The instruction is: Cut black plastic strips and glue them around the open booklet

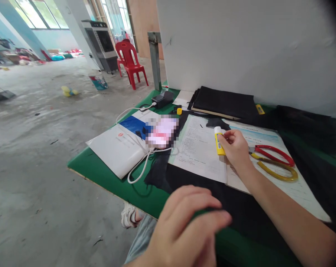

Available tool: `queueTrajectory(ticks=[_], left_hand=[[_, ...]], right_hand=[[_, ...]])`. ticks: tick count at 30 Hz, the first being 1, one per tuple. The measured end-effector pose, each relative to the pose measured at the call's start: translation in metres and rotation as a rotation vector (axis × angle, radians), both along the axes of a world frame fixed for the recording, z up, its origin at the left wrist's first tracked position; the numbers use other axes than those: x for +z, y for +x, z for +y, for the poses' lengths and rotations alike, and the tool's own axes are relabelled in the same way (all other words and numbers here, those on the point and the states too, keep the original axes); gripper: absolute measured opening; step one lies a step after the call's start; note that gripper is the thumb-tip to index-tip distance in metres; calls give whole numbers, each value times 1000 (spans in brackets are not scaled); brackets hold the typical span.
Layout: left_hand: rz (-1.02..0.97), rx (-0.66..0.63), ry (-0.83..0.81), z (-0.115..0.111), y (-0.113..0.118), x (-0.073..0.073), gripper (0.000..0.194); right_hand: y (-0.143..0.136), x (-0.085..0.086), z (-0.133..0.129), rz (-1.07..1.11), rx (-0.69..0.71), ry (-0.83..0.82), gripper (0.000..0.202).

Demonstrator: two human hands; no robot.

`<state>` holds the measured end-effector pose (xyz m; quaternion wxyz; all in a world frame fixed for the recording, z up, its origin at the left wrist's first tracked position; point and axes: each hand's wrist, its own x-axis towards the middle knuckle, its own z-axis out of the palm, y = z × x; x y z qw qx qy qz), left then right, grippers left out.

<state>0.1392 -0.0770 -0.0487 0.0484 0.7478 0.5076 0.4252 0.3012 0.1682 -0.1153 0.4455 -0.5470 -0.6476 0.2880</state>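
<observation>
Right grip (236, 148) is closed, thumb and fingers pinching a glue stick (219, 145) near upright over the papers (195, 148) on the surface (87, 163); contact between stick and paper cannot be confirmed. Left grip (188, 226) is partly open, loosely curled, nothing visible in it. Scissors (276, 161) rest on the papers beside the right grip. Step in hand, as judged: handling the glue. The next move would call for a steady hold on the stick.

Glue stick (219, 145) in right hand (236, 148)
</observation>
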Motion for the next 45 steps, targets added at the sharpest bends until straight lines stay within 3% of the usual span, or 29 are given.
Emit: queueTrajectory(ticks=[5, 8, 15, 25, 32, 37, 41, 45], left_hand=[[241, 266, -78, 8, -23, -26, 41], [399, 350, -91, 11, -36, -42, 44], [594, 376, -174, 27, -52, -48, 53], [663, 409, -182, 37, -54, -64, 52], [557, 410, -127, 33, -56, -65, 45], [479, 396, -63, 30, -57, -65, 39], [458, 388, -61, 33, -57, -68, 32], [352, 371, 4, 30, -57, -66, 25]], right_hand=[[-2, 5, -4, 56, -8, 7, 33], [-3, 5, -3, 63, 7, 1, 32], [-3, 2, 0, 91, 53, 3, 30], [-3, 5, -3, 114, 108, 16, 31], [-19, 34, -27, 306, 308, -79, 28], [-42, 54, -61, 591, 543, -423, 28], [-55, 46, -85, 748, 704, -692, 28], [-58, 31, -95, 705, 864, -697, 36]])
